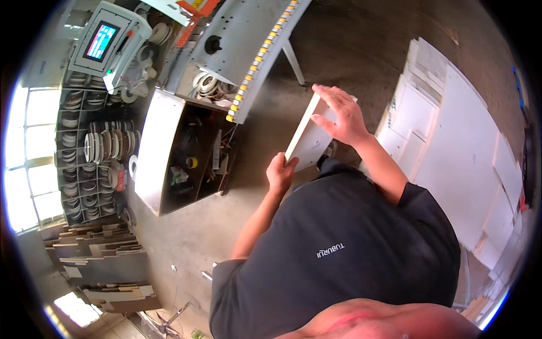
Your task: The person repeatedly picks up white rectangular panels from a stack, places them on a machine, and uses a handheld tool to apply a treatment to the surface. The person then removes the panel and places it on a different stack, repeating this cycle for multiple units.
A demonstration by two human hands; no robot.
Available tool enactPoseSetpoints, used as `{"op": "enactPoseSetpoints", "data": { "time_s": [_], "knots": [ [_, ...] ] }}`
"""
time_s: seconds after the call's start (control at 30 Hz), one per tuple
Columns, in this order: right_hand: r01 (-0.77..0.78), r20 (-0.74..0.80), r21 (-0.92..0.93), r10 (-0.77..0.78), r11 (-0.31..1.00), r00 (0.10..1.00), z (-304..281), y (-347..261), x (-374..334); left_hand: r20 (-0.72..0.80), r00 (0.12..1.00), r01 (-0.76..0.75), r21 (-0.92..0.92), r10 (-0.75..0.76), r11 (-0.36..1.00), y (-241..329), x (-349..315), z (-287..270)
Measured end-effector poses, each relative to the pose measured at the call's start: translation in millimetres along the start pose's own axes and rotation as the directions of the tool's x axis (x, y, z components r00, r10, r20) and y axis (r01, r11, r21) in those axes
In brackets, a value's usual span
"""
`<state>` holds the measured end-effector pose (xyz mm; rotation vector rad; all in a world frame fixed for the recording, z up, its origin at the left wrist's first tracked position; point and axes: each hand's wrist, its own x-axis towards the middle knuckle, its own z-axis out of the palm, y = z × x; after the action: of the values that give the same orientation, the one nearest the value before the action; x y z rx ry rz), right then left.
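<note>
A white board (pixel 311 146) with a pale long edge is tilted up in front of my body. My left hand (pixel 280 173) is closed around its near left corner, the thumb on the face and part of the fingers hidden. Towards the far end, my right hand (pixel 343 117) reaches over the board with fingers stretched out and thumb apart. Its fingertips touch the far end, and the thumb lies by the pale edge.
At the right are stacked white panels (pixel 460 147). Ahead stands a machine table (pixel 243 34) with yellow rollers, beside a cabinet (pixel 161 150) holding tools and tape. A control screen (pixel 101 40), racked edging rolls (pixel 110 146) and upright boards (pixel 104 268) line the left.
</note>
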<state>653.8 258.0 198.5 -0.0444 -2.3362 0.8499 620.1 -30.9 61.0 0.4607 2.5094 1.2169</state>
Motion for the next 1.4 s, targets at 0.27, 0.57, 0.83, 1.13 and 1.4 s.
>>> {"op": "enactPoseSetpoints", "data": {
  "time_s": [0.27,0.57,0.83,1.13,1.4],
  "knots": [
    [0.005,0.124,0.002,-0.005,1.000,0.992,65.3,103.6,86.3,0.040,0.988,0.152,-0.413,-0.149,0.898,-3.6,84.3,-52.3],
    [-0.473,0.237,-0.398,0.586,0.786,0.775,83.9,204.2,64.3,0.037,0.925,0.295,-0.697,-0.378,0.654,-48.4,273.3,-122.2],
    [-0.778,0.281,-0.305,0.832,0.550,0.478,129.4,157.7,18.7,-0.030,0.832,0.238,-0.883,-0.554,0.405,-127.8,497.5,-172.1],
    [-0.936,0.303,-0.321,0.952,0.147,0.045,118.5,120.0,-66.2,0.047,0.776,0.149,-0.983,-0.629,0.111,-148.3,609.2,-198.4],
    [-0.995,0.272,-0.094,0.962,0.016,-0.011,136.6,80.0,-53.6,0.062,0.847,0.144,-0.983,-0.528,0.115,-135.3,659.8,-167.4]
  ]
}}
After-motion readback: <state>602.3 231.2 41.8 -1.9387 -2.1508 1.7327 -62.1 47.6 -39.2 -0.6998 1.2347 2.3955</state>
